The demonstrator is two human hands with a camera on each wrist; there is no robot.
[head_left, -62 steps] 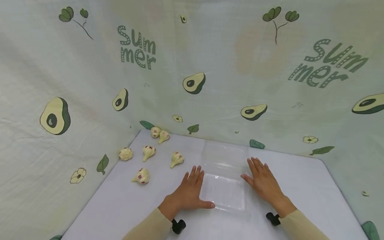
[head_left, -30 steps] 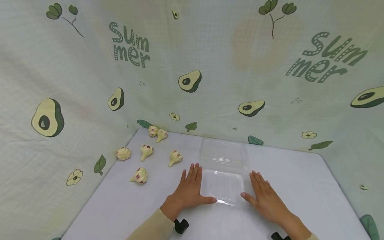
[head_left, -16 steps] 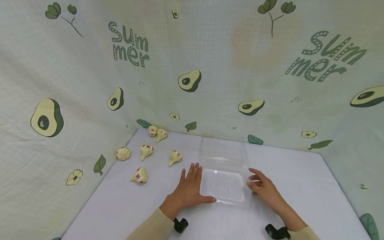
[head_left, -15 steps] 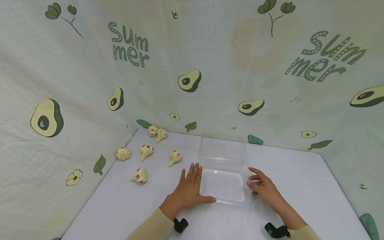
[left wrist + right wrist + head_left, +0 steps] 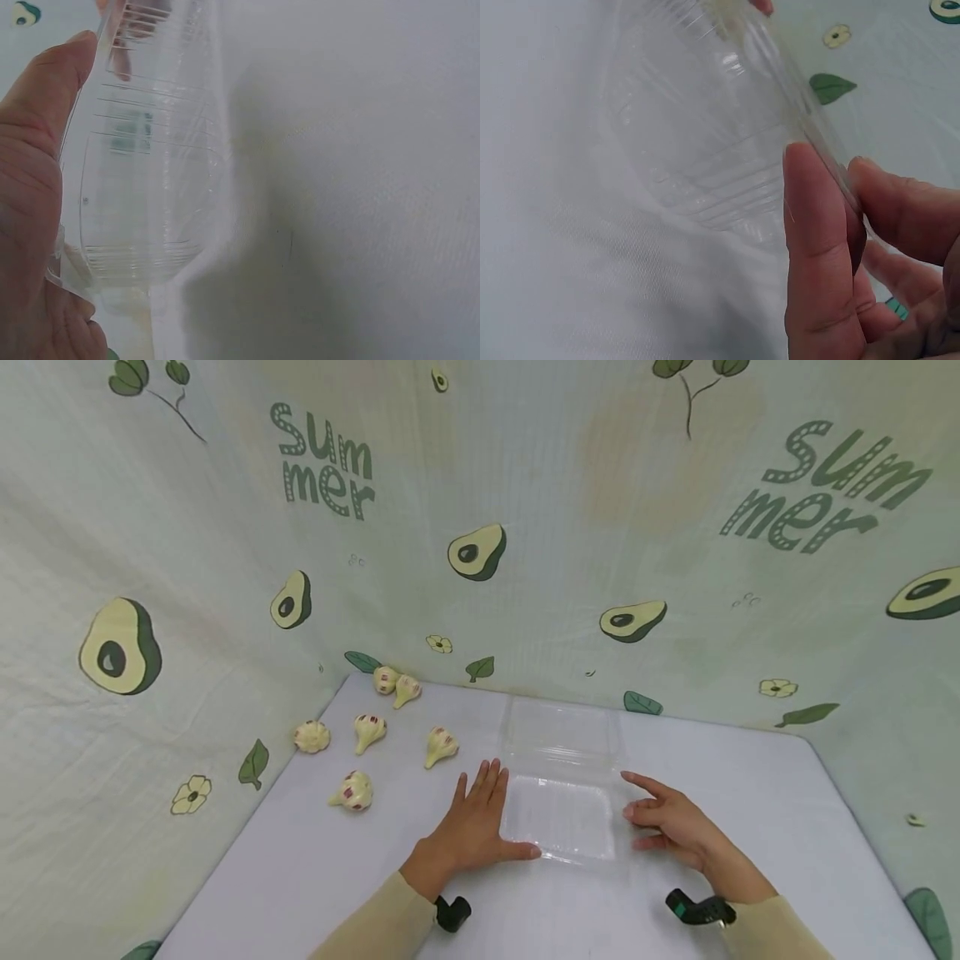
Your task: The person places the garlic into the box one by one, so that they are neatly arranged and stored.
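Note:
A clear plastic clamshell container (image 5: 558, 818) lies open on the white table, its lid (image 5: 562, 732) folded back toward the cloth wall. Along the container's left side rests my left hand (image 5: 468, 835), fingers straight and thumb stretched over the near rim. In the left wrist view the thumb (image 5: 45, 97) lies against the container edge. My right hand (image 5: 678, 827) is at the right side with curled fingers. The right wrist view shows its thumb and a finger (image 5: 815, 225) pinching the container's rim. Several garlic bulbs (image 5: 352, 792) sit to the left of the container.
More garlic bulbs (image 5: 441, 747) are spread over the table's far left part, one (image 5: 311, 737) close to its left edge. A cloth (image 5: 555, 527) with avocado prints and lettering walls off the back and sides of the table (image 5: 750, 793).
My right hand has gone from straight fingers beside the container to curled fingers at its right rim. The left hand stays in place. The garlic bulbs have not moved.

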